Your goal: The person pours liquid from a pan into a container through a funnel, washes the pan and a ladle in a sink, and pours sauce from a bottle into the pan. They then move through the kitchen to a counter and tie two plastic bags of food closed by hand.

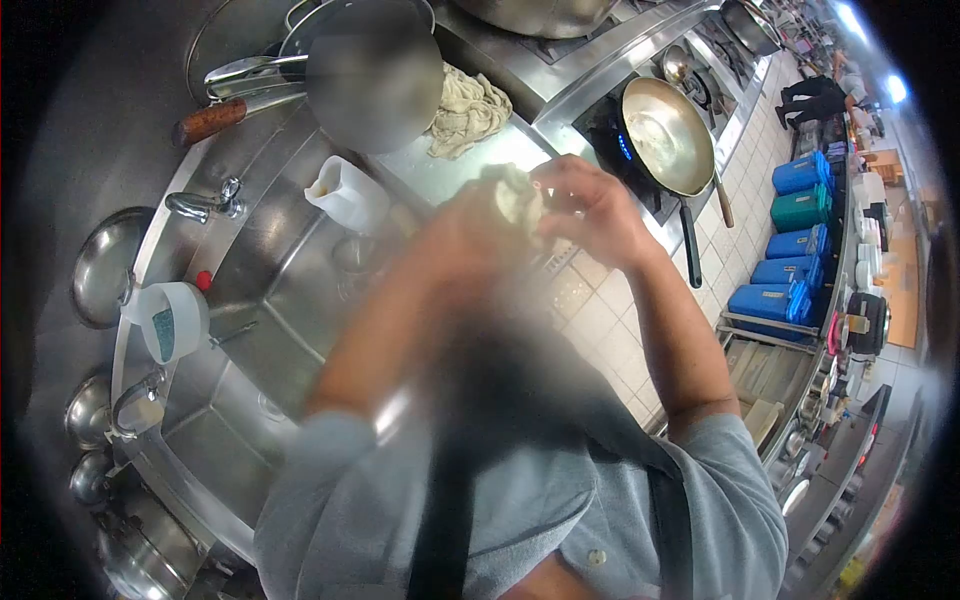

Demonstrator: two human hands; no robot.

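Note:
A pale, crumpled cloth point(518, 203) is bunched up between my two hands in front of my chest. My left hand point(475, 225), smeared by a blur, is closed around its left side. On the other side my right hand point(598, 212) has its fingers curled, with thumb and fingertips against the cloth. A second crumpled towel point(470, 110) lies just beyond them on the steel counter. To the right of my hands, a wide steel pan point(668, 137) sits on a burner with a blue flame at its edge.
A steel sink point(300, 290) with a faucet point(207, 203) lies to my left, a white plastic container point(345, 195) at its far end. A white pitcher point(172, 322) stands on the sink ledge. Blue bins point(775, 300) line the right. Another person point(825, 98) stands far back.

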